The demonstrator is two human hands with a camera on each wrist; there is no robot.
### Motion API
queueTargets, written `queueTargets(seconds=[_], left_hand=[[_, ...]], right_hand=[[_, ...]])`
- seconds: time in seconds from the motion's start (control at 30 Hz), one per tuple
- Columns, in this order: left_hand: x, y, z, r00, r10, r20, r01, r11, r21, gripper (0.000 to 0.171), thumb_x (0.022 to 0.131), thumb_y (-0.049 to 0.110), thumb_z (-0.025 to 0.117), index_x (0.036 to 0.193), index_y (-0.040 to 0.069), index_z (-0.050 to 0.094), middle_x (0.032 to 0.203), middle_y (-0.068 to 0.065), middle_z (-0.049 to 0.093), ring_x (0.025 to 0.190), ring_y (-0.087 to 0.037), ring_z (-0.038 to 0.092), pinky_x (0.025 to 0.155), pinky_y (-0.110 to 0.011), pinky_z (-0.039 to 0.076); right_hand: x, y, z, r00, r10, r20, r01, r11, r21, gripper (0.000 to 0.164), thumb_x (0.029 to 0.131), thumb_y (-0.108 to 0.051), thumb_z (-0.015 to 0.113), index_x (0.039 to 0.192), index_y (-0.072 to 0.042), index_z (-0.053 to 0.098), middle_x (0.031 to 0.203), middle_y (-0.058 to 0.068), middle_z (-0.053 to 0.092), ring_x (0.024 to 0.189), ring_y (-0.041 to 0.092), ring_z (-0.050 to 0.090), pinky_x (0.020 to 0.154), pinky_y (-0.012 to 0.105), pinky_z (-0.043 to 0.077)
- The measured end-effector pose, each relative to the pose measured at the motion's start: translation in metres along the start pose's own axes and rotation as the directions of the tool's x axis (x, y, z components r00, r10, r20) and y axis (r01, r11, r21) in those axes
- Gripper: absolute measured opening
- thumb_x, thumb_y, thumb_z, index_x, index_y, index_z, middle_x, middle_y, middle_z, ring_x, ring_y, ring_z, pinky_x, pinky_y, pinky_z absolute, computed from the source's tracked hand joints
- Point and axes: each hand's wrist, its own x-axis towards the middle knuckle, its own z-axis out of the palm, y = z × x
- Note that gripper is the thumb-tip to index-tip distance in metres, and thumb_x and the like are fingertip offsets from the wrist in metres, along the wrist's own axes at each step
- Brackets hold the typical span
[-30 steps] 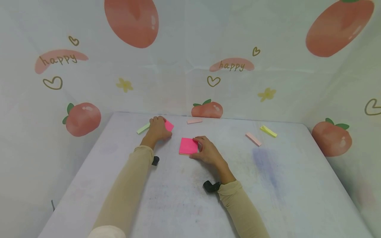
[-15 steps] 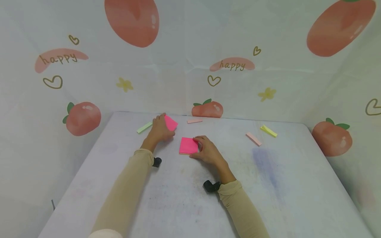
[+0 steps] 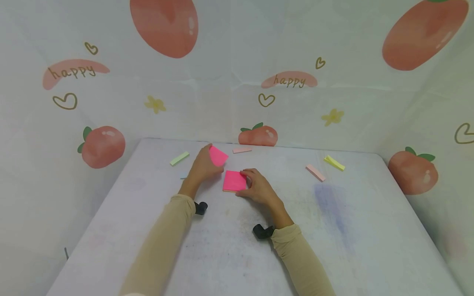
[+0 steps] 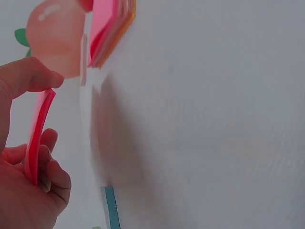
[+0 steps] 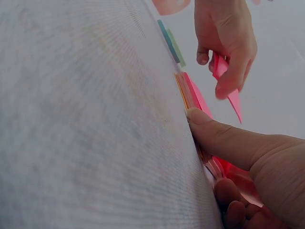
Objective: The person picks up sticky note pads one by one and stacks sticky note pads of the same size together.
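Observation:
My left hand (image 3: 203, 167) pinches a thin bright pink sticky note pad (image 3: 218, 156) between thumb and fingers, lifted off the table. Just right and nearer, a square stack of sticky note pads (image 3: 234, 181) lies flat, pink on top with paler and orange layers below. Its right side is gripped by my right hand (image 3: 259, 187). In the right wrist view the right thumb (image 5: 202, 117) presses along the stack's edge (image 5: 187, 93). The left wrist view shows the held pad (image 4: 39, 136) edge-on, apart from the stack (image 4: 112, 31).
Small strip pads lie about the white table (image 3: 370, 226): light green (image 3: 179, 158) at left, pink (image 3: 242, 151) at the back, pink (image 3: 315, 172) and yellow (image 3: 334, 163) at right. A blue strip (image 4: 112, 207) lies partly behind the left wrist. A printed curtain (image 3: 222, 102) borders the back.
My left hand has moved right and slightly nearer with the pink pad, closer to the stack. The blue strip has come into view behind its wrist. My right hand stays put.

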Motion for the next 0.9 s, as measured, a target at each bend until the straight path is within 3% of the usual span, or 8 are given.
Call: queueTargets(seconds=[0.3, 0.6, 0.9], left_hand=[[-0.011, 0.006, 0.008, 0.999, 0.037, -0.021, -0.039, 0.993, -0.107, 0.104, 0.079, 0.023, 0.078, 0.161, 0.004, 0.018, 0.164, -0.018, 0.031, 0.149, -0.036, 0.035, 0.121, -0.054, 0.034], [-0.017, 0.010, 0.014, 0.999, 0.010, -0.051, -0.018, 0.986, -0.164, 0.104, 0.078, 0.022, 0.079, 0.161, 0.005, 0.019, 0.161, -0.019, 0.035, 0.146, -0.037, 0.039, 0.119, -0.055, 0.037], [-0.024, 0.011, 0.024, 0.998, -0.012, -0.064, -0.006, 0.962, -0.273, 0.106, 0.079, 0.022, 0.084, 0.161, 0.007, 0.019, 0.163, -0.018, 0.034, 0.149, -0.037, 0.037, 0.119, -0.055, 0.036]], right_hand=[[0.000, 0.000, -0.001, 1.000, -0.009, -0.011, 0.009, 1.000, -0.006, 0.075, 0.078, -0.025, 0.089, 0.143, -0.004, 0.057, 0.144, 0.011, 0.055, 0.137, 0.029, 0.052, 0.113, 0.047, 0.045], [0.000, -0.001, -0.001, 1.000, -0.004, -0.010, 0.004, 1.000, 0.018, 0.075, 0.078, -0.025, 0.089, 0.143, -0.004, 0.057, 0.145, 0.012, 0.055, 0.138, 0.029, 0.051, 0.115, 0.047, 0.043], [-0.001, -0.003, 0.001, 1.000, 0.009, -0.001, -0.009, 1.000, 0.001, 0.076, 0.079, -0.027, 0.089, 0.144, -0.006, 0.057, 0.145, 0.011, 0.054, 0.135, 0.029, 0.053, 0.112, 0.047, 0.046]])
